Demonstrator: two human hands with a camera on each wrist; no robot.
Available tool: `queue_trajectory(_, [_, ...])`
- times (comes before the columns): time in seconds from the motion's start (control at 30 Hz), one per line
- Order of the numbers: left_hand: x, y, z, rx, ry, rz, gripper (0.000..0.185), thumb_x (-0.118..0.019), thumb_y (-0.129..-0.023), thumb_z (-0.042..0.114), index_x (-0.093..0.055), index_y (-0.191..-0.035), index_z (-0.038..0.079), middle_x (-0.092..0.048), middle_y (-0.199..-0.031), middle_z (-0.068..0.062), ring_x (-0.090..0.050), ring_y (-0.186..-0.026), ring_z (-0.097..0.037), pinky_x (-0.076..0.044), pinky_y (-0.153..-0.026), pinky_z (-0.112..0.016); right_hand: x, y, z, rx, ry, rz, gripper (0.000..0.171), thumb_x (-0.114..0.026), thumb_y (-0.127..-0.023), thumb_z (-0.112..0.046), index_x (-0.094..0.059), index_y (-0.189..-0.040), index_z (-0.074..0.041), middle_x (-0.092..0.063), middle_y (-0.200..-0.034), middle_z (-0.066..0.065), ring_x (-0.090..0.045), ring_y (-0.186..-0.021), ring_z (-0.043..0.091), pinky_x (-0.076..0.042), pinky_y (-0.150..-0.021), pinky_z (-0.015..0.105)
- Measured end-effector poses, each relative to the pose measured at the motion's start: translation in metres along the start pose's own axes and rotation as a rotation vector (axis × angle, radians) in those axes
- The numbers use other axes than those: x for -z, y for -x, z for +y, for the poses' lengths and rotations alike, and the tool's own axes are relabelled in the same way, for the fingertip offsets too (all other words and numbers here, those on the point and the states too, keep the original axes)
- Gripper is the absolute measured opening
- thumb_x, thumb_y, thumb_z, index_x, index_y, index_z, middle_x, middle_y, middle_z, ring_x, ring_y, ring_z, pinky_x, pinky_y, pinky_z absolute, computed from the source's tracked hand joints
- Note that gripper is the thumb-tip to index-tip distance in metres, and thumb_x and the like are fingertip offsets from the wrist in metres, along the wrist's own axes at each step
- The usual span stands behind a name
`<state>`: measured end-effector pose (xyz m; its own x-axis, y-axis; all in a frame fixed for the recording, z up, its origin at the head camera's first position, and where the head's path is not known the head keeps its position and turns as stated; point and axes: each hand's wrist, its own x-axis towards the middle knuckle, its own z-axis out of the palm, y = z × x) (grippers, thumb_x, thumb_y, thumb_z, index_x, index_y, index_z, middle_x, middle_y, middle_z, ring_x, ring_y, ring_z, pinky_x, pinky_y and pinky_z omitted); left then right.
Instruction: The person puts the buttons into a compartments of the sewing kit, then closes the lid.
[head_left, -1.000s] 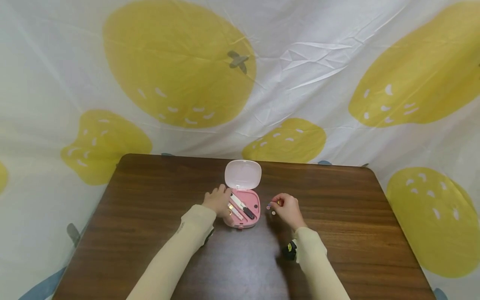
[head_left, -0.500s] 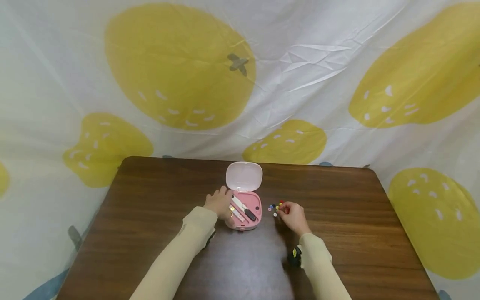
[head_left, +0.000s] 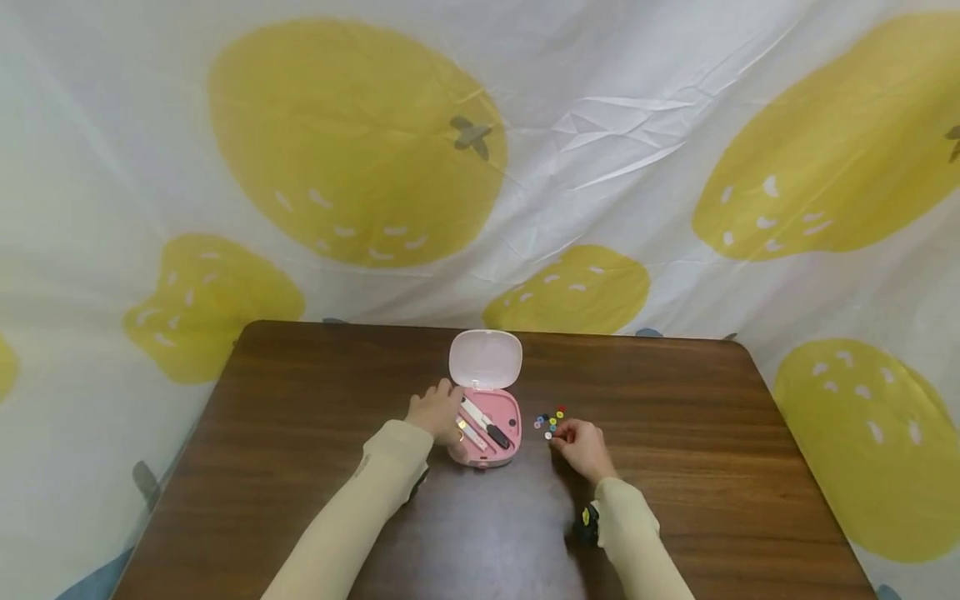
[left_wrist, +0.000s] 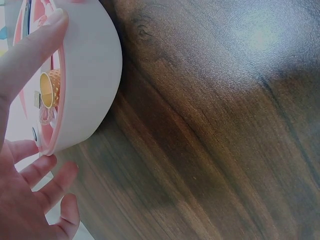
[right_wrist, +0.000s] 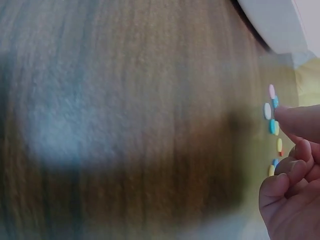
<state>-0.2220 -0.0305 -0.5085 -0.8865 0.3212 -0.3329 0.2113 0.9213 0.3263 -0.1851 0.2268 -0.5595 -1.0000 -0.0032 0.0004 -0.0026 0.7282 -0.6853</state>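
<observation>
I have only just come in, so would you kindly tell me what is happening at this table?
A person is working with both hands at a wooden table. The left hand touches the left side of a pink case, whose lid stands open; a black-handled tool and a gold thimble sit inside. The right hand is beside small coloured buttons on the table, right of the case; whether it pinches one cannot be made out.

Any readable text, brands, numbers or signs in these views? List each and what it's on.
Nothing legible in any view.
Left sleeve: faint marks near the cuff, too small to read.
White strip in the pink case: any marks too small.
Black wrist device, right arm: yellow patch, unreadable.
</observation>
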Motion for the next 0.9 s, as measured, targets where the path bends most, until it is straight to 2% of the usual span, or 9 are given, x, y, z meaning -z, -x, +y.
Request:
queue_trajectory(0.27, [-0.0012, -0.0003, -0.0015, 0.005, 0.007, -0.010, 0.109, -0.087, -0.046, 0.043, -0.037, -0.136, 0.009, -0.039, -0.127, -0.012, -0.041, -0.114, -0.029, -0.034, -0.092, -0.051, -0.0067, 0.0014, -0.0023, 0.004, 0.013, 0.002, 0.007, -0.069, -0.072, -0.002, -0.062, -0.072, -0.003, -0.045, -0.056, -0.003, -0.041, -0.054, 0.010, -0.034, -0.053, 0.026])
queue_trajectory(0.53, [-0.0002, 0.0005, 0.0000, -0.004, 0.007, 0.001, 0.107, -0.088, -0.046, 0.042, -0.038, -0.135, 0.010, -0.040, -0.126, -0.012, -0.042, -0.113, -0.029, -0.035, -0.091, -0.051, -0.0068, -0.0002, -0.0038, -0.020, 0.016, 0.030, 0.007, -0.068, -0.073, -0.003, -0.062, -0.072, -0.003, -0.043, -0.054, -0.004, -0.040, -0.052, 0.010, -0.033, -0.052, 0.026])
queue_trajectory(0.9, [-0.0025, 0.0017, -0.0007, -0.001, 0.011, 0.017, 0.107, -0.088, -0.045, 0.042, -0.039, -0.134, 0.010, -0.041, -0.125, -0.012, -0.042, -0.112, -0.029, -0.035, -0.090, -0.051, -0.0091, -0.0015, -0.0010, -0.029, 0.027, 0.021, 0.008, -0.068, -0.075, -0.005, -0.061, -0.071, -0.003, -0.045, -0.055, -0.003, -0.041, -0.053, 0.010, -0.034, -0.053, 0.026])
